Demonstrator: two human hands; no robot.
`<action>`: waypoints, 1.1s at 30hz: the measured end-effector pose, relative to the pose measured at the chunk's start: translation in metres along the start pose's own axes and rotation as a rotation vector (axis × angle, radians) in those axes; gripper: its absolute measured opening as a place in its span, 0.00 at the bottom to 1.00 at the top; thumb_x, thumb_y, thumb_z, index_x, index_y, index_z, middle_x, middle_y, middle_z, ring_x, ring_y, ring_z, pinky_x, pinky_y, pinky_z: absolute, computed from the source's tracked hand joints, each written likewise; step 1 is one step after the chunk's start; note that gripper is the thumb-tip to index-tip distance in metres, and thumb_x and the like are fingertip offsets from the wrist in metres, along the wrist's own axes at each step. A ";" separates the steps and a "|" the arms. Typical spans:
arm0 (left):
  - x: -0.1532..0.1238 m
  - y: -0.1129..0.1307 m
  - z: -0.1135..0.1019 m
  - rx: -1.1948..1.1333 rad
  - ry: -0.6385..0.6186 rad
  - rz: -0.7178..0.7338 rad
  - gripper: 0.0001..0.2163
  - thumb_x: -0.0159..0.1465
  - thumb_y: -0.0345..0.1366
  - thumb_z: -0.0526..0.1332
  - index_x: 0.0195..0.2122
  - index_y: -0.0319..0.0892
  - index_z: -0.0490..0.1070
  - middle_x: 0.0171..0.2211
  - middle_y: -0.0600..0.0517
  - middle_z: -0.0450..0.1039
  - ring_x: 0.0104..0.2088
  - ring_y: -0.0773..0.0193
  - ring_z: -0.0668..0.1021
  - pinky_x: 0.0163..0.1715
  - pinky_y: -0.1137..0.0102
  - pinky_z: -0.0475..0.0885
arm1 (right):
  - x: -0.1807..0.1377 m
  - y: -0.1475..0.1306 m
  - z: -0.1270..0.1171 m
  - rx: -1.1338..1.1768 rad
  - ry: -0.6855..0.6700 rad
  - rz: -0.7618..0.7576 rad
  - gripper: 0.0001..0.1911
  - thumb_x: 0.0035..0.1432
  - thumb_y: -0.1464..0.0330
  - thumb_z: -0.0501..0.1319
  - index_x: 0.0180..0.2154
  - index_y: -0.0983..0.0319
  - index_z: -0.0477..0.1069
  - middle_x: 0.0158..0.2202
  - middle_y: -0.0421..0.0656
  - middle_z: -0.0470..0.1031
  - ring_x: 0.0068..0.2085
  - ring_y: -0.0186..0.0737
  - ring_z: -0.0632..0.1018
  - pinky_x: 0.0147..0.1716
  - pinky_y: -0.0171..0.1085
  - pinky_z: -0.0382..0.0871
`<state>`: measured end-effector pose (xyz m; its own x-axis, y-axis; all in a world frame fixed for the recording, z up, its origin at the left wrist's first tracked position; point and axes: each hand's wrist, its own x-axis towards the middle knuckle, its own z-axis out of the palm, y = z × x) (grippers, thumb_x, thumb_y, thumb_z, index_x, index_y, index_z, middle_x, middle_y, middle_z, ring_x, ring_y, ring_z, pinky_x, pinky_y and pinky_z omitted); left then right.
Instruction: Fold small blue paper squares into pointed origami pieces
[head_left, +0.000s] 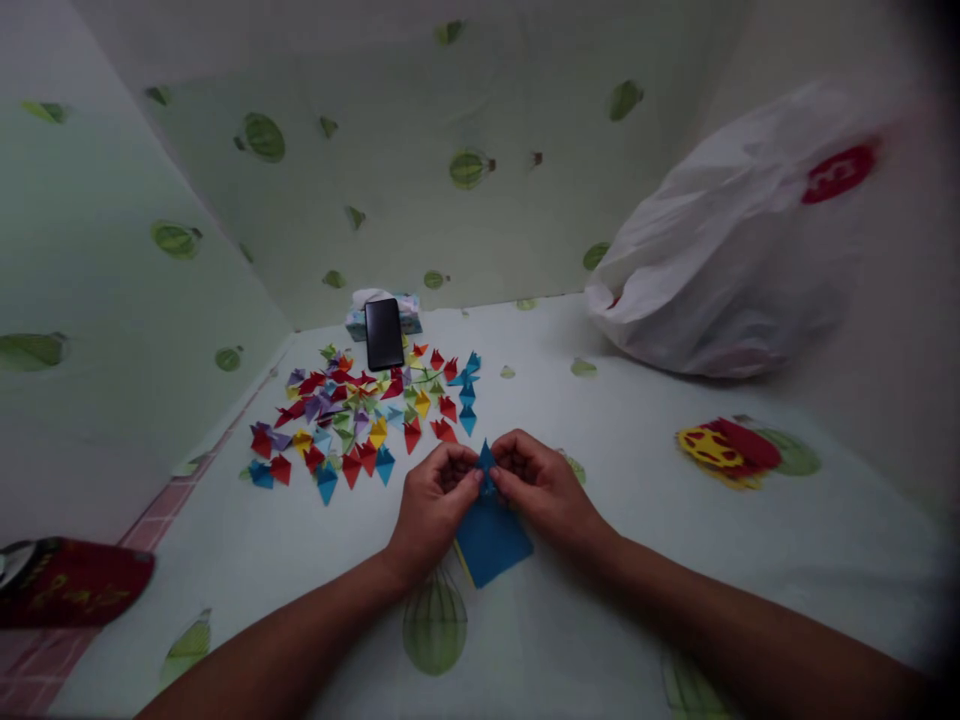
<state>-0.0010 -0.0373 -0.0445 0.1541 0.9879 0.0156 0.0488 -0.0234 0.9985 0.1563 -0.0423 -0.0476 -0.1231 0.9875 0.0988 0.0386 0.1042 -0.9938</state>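
Both my hands meet over a small folded blue paper piece (486,462). My left hand (435,505) pinches it from the left and my right hand (544,488) pinches it from the right, fingers curled. Under the hands lies a stack of blue paper sheets (491,540) with a yellow edge showing. Beyond them, a spread of several folded paper triangles (360,415) in red, blue, yellow, purple and green covers the sheet-covered surface (637,560).
A black phone (384,333) leans on a tissue pack (409,315) at the back. A white plastic bag (735,260) sits at the right. A red-and-yellow item (724,450) lies right of centre. A red object (67,580) lies at the left edge.
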 end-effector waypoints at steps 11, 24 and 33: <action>0.000 -0.001 -0.002 -0.177 -0.040 -0.023 0.06 0.61 0.36 0.65 0.36 0.40 0.73 0.29 0.55 0.74 0.29 0.69 0.76 0.33 0.74 0.72 | 0.001 0.007 -0.005 0.025 -0.049 -0.088 0.03 0.55 0.70 0.59 0.32 0.61 0.71 0.27 0.39 0.73 0.30 0.36 0.73 0.32 0.36 0.67; 0.000 -0.004 -0.003 -0.003 0.085 0.176 0.07 0.61 0.33 0.66 0.39 0.41 0.71 0.35 0.52 0.74 0.36 0.67 0.77 0.38 0.73 0.73 | -0.001 0.002 -0.003 0.093 -0.060 -0.076 0.06 0.62 0.64 0.58 0.38 0.61 0.67 0.28 0.39 0.71 0.29 0.35 0.75 0.32 0.37 0.69; -0.001 -0.008 -0.005 0.118 0.074 0.256 0.08 0.62 0.34 0.66 0.42 0.42 0.72 0.37 0.51 0.75 0.38 0.64 0.78 0.41 0.70 0.74 | -0.003 -0.001 -0.001 0.002 -0.029 -0.032 0.08 0.59 0.64 0.62 0.31 0.61 0.68 0.22 0.38 0.72 0.25 0.35 0.72 0.28 0.35 0.65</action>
<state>-0.0065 -0.0369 -0.0525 0.1041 0.9561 0.2740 0.1327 -0.2863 0.9489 0.1580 -0.0452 -0.0471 -0.1531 0.9798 0.1288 0.0323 0.1352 -0.9903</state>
